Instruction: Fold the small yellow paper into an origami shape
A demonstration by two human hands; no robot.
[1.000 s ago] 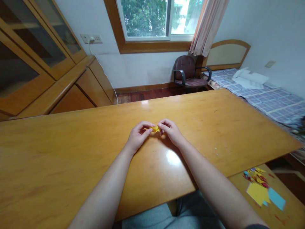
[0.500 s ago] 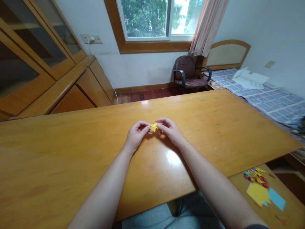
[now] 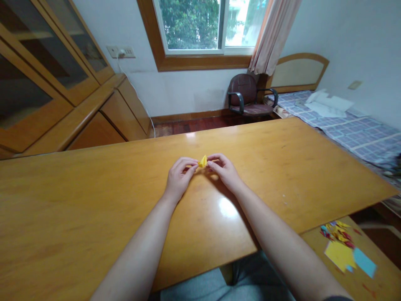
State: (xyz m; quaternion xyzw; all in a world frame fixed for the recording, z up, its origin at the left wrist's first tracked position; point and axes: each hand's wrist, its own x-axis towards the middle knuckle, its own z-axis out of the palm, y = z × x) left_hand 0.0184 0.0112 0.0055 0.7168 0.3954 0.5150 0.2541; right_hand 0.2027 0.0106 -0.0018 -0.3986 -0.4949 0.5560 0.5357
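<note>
A small folded piece of yellow origami paper (image 3: 203, 161) is held just above the wooden table (image 3: 103, 200), one point sticking up. My left hand (image 3: 181, 175) pinches its left end between thumb and fingertips. At its right edge are the thumb and index finger of my right hand (image 3: 224, 169), closed in a light pinch. The paper is too small to make out every fold, and the fingertips partly cover it.
On a lower surface at right lie a heap of colourful folded papers (image 3: 338, 232), yellow sheets (image 3: 340, 255) and a light blue sheet (image 3: 365, 262). A chair (image 3: 247, 94) and a bed (image 3: 360, 125) stand beyond the table; a cabinet (image 3: 90, 121) is at left.
The yellow origami paper has been turned, so a point that hung downward gives way to one pointing up. Both hands stay in nearly the same place, with small finger shifts.
</note>
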